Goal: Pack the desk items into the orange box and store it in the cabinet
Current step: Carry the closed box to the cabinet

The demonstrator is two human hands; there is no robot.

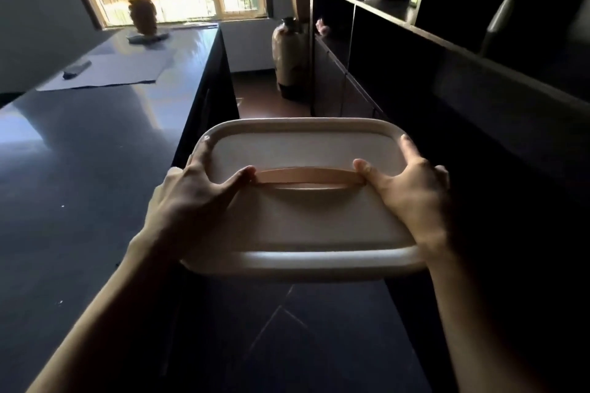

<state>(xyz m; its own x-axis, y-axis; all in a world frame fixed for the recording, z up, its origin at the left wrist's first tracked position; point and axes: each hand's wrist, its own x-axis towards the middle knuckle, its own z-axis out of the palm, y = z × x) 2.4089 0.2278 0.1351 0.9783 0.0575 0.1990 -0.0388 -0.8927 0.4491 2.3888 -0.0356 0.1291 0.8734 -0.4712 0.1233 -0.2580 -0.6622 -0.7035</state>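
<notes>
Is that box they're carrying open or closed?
Closed. The pale lid covers the box's whole top, its handle folded flat, with the left hand and right hand gripping its sides.

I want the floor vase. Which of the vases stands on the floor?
The big beige vase with a dark base, by the cabinet's end; the other vase sits on a shelf.

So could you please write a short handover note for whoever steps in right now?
Left hand: grip on the left end of the closed cream plastic box with the orange carry handle.
Right hand: grip on its right end.
The box is lifted off the glossy dark desk, held in the aisle between the desk and the dark cabinet.
Done: lid on. Contents cannot be seen.
A small dark object lies on a grey mat on the desk.
Left: place the box in the cabinet.
</notes>
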